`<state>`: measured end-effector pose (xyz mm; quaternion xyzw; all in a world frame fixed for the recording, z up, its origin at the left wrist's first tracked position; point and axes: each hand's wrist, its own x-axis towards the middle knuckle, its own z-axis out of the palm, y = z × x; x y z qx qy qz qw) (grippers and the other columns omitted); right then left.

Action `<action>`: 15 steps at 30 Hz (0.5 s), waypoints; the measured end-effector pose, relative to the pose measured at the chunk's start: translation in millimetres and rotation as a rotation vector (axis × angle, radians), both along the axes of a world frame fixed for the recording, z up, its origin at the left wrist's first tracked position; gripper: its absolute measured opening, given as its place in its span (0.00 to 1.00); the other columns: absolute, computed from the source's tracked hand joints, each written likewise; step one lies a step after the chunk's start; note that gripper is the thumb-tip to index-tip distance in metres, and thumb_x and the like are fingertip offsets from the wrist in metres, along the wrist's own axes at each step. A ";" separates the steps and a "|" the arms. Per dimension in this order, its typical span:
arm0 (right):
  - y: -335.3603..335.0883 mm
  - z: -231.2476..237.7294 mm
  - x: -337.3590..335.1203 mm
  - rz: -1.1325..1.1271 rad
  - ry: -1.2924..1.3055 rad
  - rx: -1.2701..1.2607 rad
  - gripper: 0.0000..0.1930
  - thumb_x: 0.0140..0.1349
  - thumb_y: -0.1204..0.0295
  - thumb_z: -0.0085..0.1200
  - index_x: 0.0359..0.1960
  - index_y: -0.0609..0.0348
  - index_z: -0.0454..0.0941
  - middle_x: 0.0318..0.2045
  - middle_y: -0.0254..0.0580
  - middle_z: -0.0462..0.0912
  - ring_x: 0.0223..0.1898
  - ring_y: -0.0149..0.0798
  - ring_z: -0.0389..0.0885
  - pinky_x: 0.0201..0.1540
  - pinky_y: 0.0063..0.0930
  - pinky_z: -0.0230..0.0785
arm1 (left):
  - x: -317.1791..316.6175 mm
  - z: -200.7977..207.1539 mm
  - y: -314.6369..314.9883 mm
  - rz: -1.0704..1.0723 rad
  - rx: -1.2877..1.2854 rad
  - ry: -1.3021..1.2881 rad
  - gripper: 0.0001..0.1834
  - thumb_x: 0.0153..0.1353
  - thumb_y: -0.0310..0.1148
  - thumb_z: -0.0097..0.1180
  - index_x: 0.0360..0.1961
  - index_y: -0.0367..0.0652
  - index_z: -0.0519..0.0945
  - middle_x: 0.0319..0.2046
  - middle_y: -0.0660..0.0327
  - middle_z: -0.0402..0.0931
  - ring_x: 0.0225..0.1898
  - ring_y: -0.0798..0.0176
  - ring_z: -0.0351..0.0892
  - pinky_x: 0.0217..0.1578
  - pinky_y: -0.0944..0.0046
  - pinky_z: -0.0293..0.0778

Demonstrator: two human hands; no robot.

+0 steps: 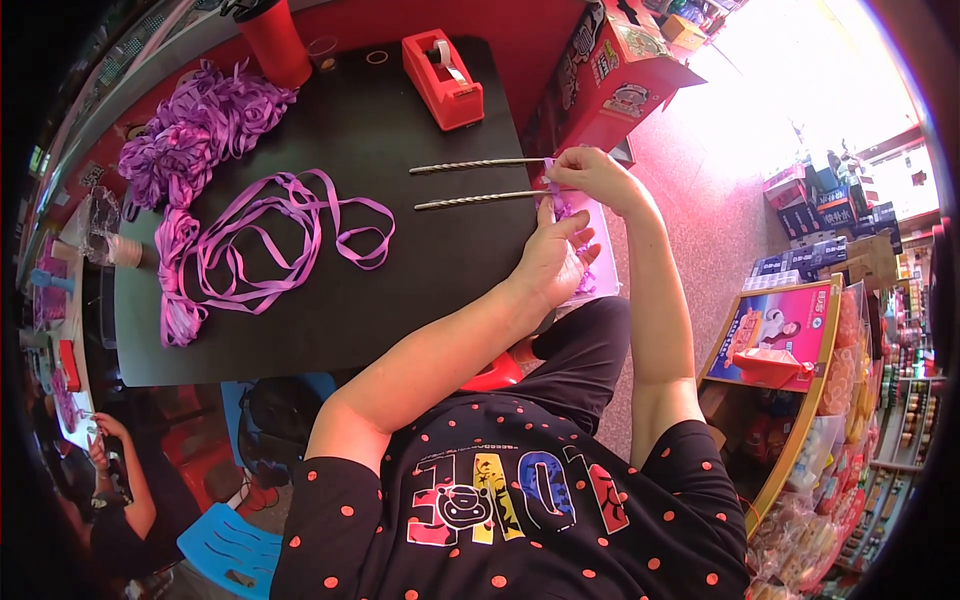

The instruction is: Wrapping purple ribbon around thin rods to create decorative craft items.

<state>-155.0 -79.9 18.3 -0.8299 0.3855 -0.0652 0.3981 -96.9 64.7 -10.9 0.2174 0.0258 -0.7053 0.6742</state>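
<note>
Two twisted metal rods lie parallel, pointing left over the black table: the far rod [470, 165] and the near rod [470, 201]. Purple ribbon [555, 184] runs across their right ends. My right hand [600, 180] is closed in a pinch on this ribbon by the far rod's end. Below it, my left hand [555, 255] has its thumb up against the ribbon at the near rod, its other fingers curled and partly apart. A loose length of purple ribbon [310, 230] lies looped on the table, beside a big tangled purple ribbon heap [205, 125].
A red tape dispenser [445, 85] and a red cylinder [275, 45] stand at the table's back. Under my hands is a pale plastic bin [606, 240] with purple pieces. A red carton [600, 80] stands behind; a goods shelf [800, 440] is at right, a blue chair [230, 550] lower left.
</note>
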 end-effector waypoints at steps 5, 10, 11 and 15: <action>1.5 2.2 1.3 -0.023 0.124 -0.128 0.18 0.52 0.59 0.60 0.32 0.65 0.80 0.24 0.46 0.81 0.27 0.36 0.79 0.33 0.32 0.71 | 0.9 1.2 -0.5 -0.009 0.001 0.004 0.34 0.60 0.26 0.53 0.64 0.61 0.54 0.47 0.64 0.67 0.44 0.64 0.67 0.46 0.58 0.66; 9.2 -1.1 -5.0 -0.049 0.040 -0.089 0.16 0.58 0.61 0.59 0.37 0.63 0.82 0.29 0.40 0.82 0.30 0.29 0.76 0.34 0.26 0.68 | 3.1 0.9 1.3 -0.018 -0.028 0.053 0.37 0.57 0.23 0.51 0.65 0.64 0.52 0.46 0.63 0.68 0.44 0.63 0.69 0.46 0.56 0.66; 10.6 -0.7 -9.1 -0.046 0.039 -0.089 0.16 0.58 0.61 0.59 0.37 0.63 0.82 0.29 0.40 0.82 0.30 0.29 0.76 0.34 0.26 0.68 | 4.2 -0.3 1.6 -0.034 -0.077 0.067 0.42 0.55 0.22 0.50 0.66 0.68 0.49 0.46 0.63 0.67 0.44 0.62 0.69 0.46 0.56 0.66; 8.8 -20.3 -28.2 -0.244 -0.410 0.607 0.17 0.65 0.62 0.49 0.46 0.62 0.78 0.40 0.40 0.81 0.40 0.32 0.77 0.43 0.27 0.69 | 5.9 -0.1 2.8 -0.044 -0.102 0.144 0.38 0.54 0.22 0.49 0.63 0.66 0.53 0.40 0.65 0.71 0.44 0.63 0.72 0.47 0.57 0.67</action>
